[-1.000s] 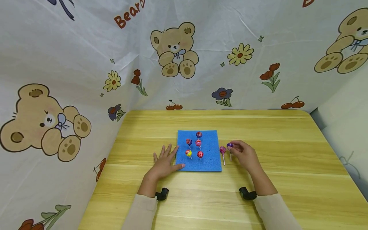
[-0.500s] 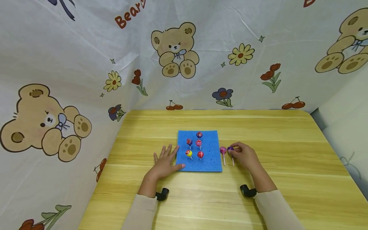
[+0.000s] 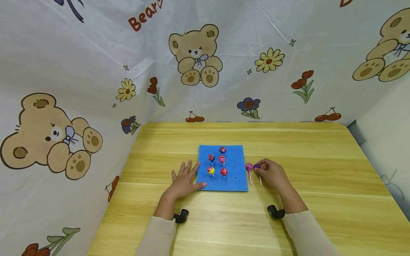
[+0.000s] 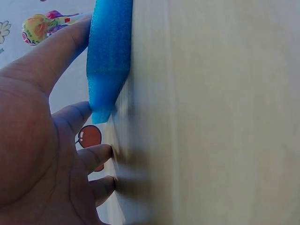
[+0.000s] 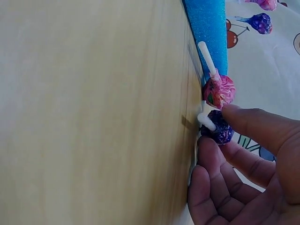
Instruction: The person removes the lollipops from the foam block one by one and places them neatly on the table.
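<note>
My left hand (image 3: 182, 183) lies with spread fingers at the left edge of a blue foam board (image 3: 235, 181); its thumb and index finger touch the board. Several wrapped lollipops stand in the foam on white sticks, among them a yellow-and-red lollipop (image 3: 210, 170) and a red lollipop (image 3: 224, 172). Just off the board's right edge, a pink lollipop (image 5: 220, 91) lies on the table. Beside it, my right hand (image 3: 272, 173) pinches the head of a purple lollipop (image 5: 218, 127) between thumb and fingers, low over the tabletop; whether it touches the wood I cannot tell.
The wooden table (image 3: 224, 227) extends around the board. A white cloth (image 3: 237, 85) printed with bears and flowers hangs behind and to the left of it. Each wrist carries a black camera mount, like the right mount (image 3: 275, 212).
My right hand has lowered the purple lollipop slightly toward the front, its stick now lying beside the pink lollipop. The left hand has stayed at the board's edge.
</note>
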A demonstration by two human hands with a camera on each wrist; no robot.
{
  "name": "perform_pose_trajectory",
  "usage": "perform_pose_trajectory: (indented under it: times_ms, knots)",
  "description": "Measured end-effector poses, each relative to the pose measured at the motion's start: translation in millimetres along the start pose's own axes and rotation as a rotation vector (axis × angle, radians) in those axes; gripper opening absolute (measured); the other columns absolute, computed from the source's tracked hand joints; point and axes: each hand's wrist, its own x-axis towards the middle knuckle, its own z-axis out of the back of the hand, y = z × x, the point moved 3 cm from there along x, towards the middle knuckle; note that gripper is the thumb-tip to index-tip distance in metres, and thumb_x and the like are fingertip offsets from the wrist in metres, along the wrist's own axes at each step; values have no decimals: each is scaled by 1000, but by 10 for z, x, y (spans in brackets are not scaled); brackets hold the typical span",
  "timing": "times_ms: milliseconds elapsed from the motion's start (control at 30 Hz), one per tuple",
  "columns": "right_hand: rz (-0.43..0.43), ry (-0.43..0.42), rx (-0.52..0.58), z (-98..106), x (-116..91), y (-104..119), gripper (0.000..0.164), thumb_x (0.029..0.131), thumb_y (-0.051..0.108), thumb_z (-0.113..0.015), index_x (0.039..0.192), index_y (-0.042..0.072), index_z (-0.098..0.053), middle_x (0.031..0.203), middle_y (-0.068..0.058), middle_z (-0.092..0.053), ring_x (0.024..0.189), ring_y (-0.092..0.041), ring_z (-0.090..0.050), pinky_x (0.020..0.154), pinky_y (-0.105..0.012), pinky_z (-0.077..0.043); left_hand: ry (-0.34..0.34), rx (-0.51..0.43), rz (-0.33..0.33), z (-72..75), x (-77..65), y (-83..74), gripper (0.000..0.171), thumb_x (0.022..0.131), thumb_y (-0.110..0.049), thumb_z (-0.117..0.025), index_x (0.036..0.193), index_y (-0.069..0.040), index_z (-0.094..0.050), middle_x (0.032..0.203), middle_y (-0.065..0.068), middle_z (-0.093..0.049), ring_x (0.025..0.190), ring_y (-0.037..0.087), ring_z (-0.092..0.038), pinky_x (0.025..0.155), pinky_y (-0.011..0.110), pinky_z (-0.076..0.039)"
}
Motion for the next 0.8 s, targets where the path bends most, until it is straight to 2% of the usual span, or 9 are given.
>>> perform_pose_trajectory:
  times_ms: [267, 533, 700, 800]
  knots:
    - [0, -4, 41, 4, -24, -32, 43, 99, 23, -64, 135, 0, -57, 108, -18, -66, 92, -27, -61, 69, -30, -48, -1, 2, 1, -5, 0, 7, 91, 90, -66, -63, 163, -34, -20, 172, 10, -7, 158, 39, 8, 114, 77, 13]
    - [21, -54, 92, 12, -73, -55, 42, 102, 26, -60, 135, 1, -58, 121, -22, -66, 111, -37, -64, 86, -41, -54, 3, 7, 4, -4, 2, -1, 92, 89, -67, -63, 163, -34, -19, 172, 10, -6, 159, 38, 8, 115, 77, 13]
    - [50, -116, 163, 29, -109, -65, 44, 103, 24, -59, 141, 1, -54, 129, -23, -63, 119, -39, -62, 101, -51, -52, 1, 10, 3, -7, 8, 2, 92, 89, -67, -62, 163, -35, -18, 172, 9, -6, 158, 38, 8, 115, 76, 13]
    - [92, -173, 202, 47, -134, -49, 44, 103, 25, -59, 141, 2, -54, 132, -21, -63, 122, -36, -61, 103, -44, -51, 1, 6, 5, -11, 10, 11, 91, 89, -67, -63, 163, -35, -19, 172, 9, -6, 158, 39, 8, 114, 77, 13]
